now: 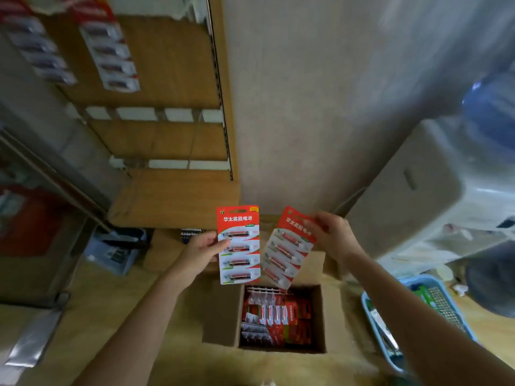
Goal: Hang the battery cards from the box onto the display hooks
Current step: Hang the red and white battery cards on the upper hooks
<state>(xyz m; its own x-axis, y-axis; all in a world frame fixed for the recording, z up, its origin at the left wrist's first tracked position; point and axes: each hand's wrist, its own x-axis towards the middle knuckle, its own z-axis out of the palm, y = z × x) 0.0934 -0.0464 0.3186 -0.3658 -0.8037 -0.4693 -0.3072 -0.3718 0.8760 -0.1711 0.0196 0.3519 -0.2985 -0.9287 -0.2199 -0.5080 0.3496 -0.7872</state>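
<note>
Above open box [320, 316]: left hand [202, 250] fingers pinch upright battery card [239, 243]; right hand [331, 232] fingers pinch tilted card [287, 249].

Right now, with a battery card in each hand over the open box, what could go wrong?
The right hand pinches the tilted card only near its top, above the open box; it could slip and drop in. The left hand grips the upright card by one edge, so with both hands full, neither may be free to steady a card while hanging it.
</note>
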